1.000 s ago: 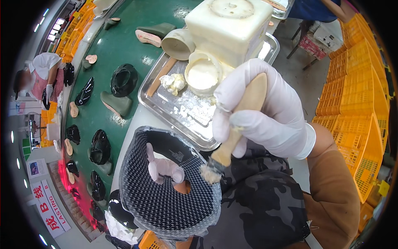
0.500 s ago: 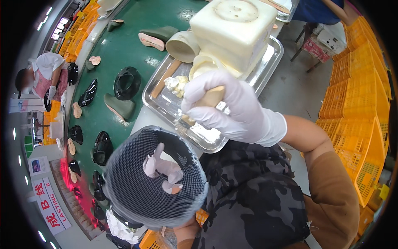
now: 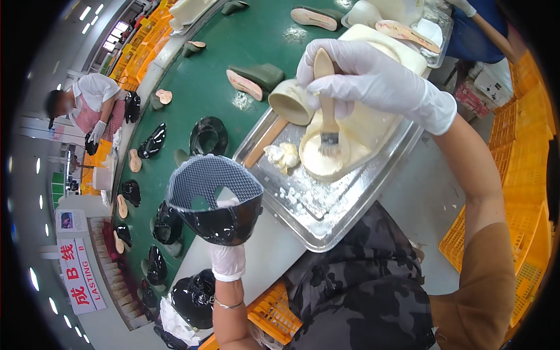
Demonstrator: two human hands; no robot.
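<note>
My left hand, in a white glove, holds up a glossy black shoe upper with grey mesh lining; most of its fingers are hidden behind the upper. My gloved right hand grips a flat brush by its wooden handle. The brush's bristles point down into the round mouth of a cream plastic container, at the white paste inside. That container stands on a metal tray. Beside the mouth lie a cream cup, a flat wooden stick and a clump of dried paste.
On the left runs a green conveyor bearing black uppers, insoles and green shoe lasts. Orange crates are stacked at the right. A co-worker stands across the conveyor; another person's arm shows at the upper right.
My right hand has moved farther away and slightly right, bringing the brush to the paste. The upper in my left hand has tipped, so its black outside shows. The whole view has shifted.
</note>
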